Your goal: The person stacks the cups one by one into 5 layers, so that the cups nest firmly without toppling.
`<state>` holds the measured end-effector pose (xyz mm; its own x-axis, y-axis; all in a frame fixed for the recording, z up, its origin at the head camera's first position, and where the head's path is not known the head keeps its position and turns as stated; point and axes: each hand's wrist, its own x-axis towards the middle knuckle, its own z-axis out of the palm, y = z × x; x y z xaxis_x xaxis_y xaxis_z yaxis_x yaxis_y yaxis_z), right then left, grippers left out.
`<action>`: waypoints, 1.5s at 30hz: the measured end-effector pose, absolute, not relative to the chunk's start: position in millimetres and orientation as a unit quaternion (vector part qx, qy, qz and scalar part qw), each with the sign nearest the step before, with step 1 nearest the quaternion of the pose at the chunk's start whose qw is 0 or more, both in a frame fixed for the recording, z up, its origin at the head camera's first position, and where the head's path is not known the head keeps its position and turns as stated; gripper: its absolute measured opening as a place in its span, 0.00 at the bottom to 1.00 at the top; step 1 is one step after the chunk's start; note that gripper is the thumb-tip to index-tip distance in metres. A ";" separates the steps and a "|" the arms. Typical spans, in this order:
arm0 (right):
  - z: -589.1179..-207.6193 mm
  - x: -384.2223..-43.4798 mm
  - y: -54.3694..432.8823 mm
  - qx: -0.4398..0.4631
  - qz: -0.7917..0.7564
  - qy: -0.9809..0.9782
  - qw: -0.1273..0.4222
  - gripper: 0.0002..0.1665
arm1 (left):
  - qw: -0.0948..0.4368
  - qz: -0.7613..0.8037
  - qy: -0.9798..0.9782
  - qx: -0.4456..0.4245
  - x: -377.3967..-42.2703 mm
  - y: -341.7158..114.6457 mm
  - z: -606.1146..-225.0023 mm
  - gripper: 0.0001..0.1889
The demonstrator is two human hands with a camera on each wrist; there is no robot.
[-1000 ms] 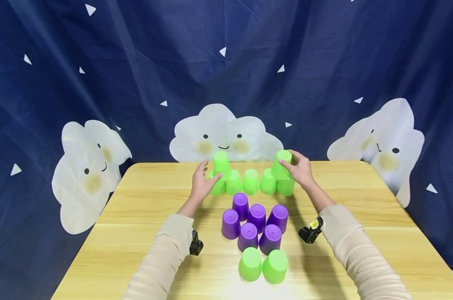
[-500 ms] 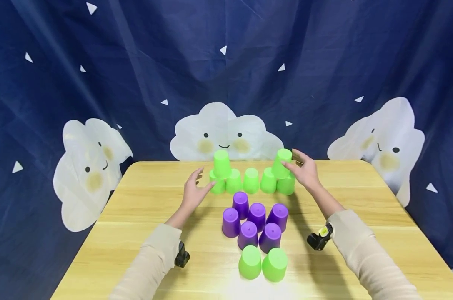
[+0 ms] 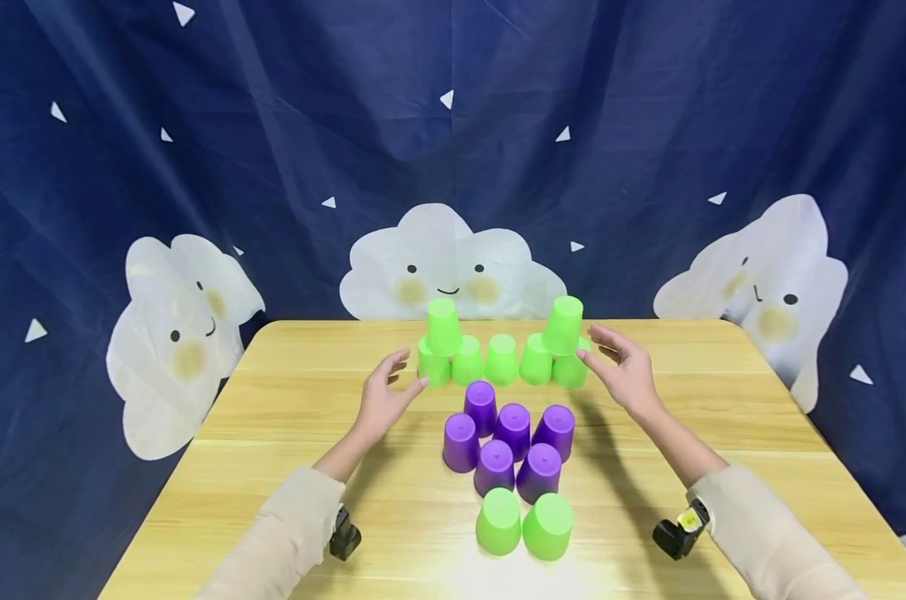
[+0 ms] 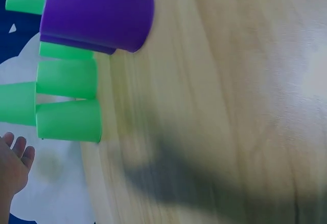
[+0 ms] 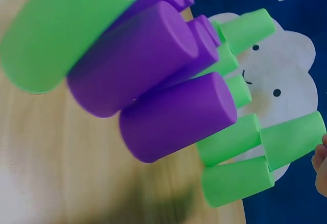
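Observation:
Several green cups stand upside down in a row at the back of the table. On the row's left end sits an upper green cup (image 3: 443, 327), bridging two below; another upper cup (image 3: 563, 325) sits the same way on the right end. My left hand (image 3: 382, 400), fingers spread and holding nothing, is left of the row, apart from the cups. Beside the right end is my right hand (image 3: 625, 371), also empty, its thumb tip near the lower right cup (image 3: 571, 368). The left wrist view shows the left fingers (image 4: 19, 150) near an upper cup (image 4: 17, 104).
Several purple cups (image 3: 495, 467) stand upside down in a cluster in the middle of the wooden table (image 3: 272, 417). Two green cups (image 3: 499, 523) are in front of them, near me. A dark blue curtain (image 3: 453, 150) with white clouds hangs behind the table.
My right hand has let go of the upper right cup and drawn back toward me and right. My left hand has moved left and down, away from the upper left cup. Both cups stay in place.

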<state>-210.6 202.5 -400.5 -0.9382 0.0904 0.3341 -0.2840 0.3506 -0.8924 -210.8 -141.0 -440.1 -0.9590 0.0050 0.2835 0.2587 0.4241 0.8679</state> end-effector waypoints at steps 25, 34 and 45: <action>-413.7 -156.1 205.2 0.200 0.580 -0.779 0.131 0.21 | 0.080 -0.527 -0.831 -0.157 -163.3 -134.8 -435.7 0.27; -420.3 -139.0 203.0 0.235 0.579 -0.773 0.109 0.22 | 0.095 -0.505 -0.834 -0.201 -149.0 -128.9 -447.9 0.24; -425.3 -115.8 199.9 0.303 0.562 -0.763 0.101 0.22 | 0.057 -0.530 -0.818 -0.217 -127.1 -117.7 -450.5 0.21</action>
<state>-115.8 199.9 -425.3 -0.7962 -0.3479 0.4950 -0.5759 0.1851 -0.7963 -127.1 -117.7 -450.5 -0.8994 0.2950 0.3226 0.4151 0.3448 0.8419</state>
